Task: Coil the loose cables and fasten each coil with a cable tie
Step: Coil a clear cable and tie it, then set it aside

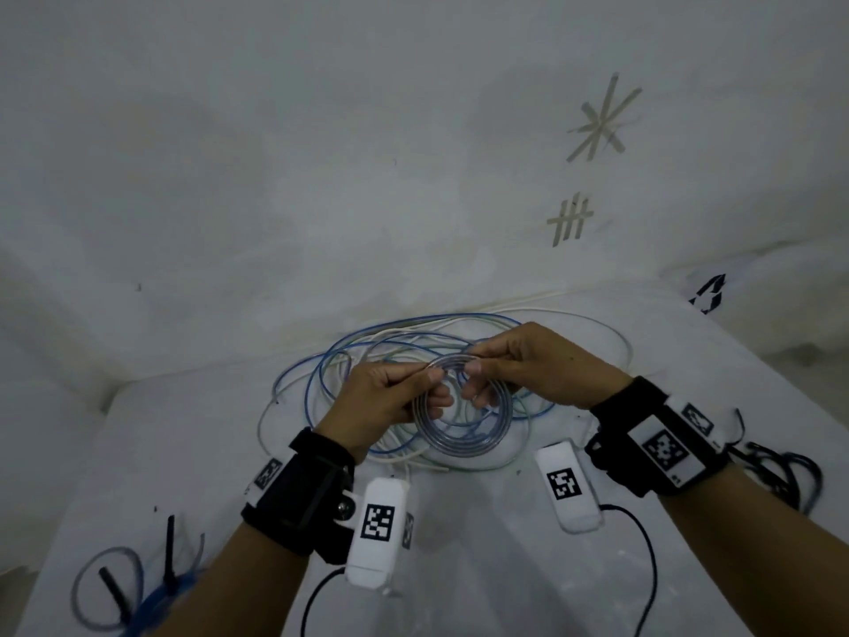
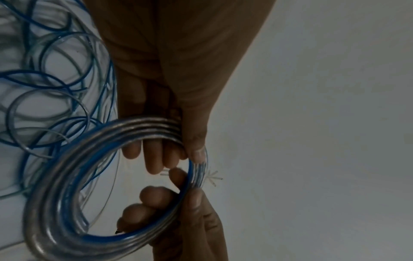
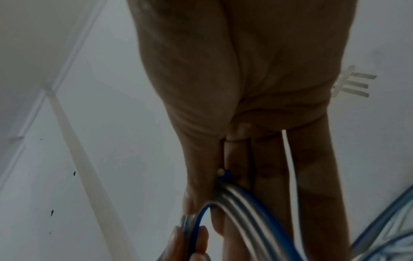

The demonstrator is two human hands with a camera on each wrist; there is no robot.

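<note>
A small coil (image 1: 461,432) of clear and blue cable hangs upright between both hands above the white table (image 1: 459,567). My left hand (image 1: 427,383) pinches its top left between thumb and fingers. My right hand (image 1: 473,381) pinches its top right, a finger's width away. In the left wrist view the coil (image 2: 67,203) shows several stacked turns; my left hand (image 2: 176,157) has its thumb over the strands and its fingers through the ring. In the right wrist view my right hand (image 3: 208,213) grips the strands (image 3: 241,203). A tangle of loose blue and white cables (image 1: 367,356) lies behind the coil.
At the near left corner lie a clear coil (image 1: 105,586) and a blue bundle (image 1: 161,595), each with a black tie sticking out. A dark coil (image 1: 781,471) lies at the right edge. The wall (image 1: 321,177) rises just behind the table, with tape marks (image 1: 597,121).
</note>
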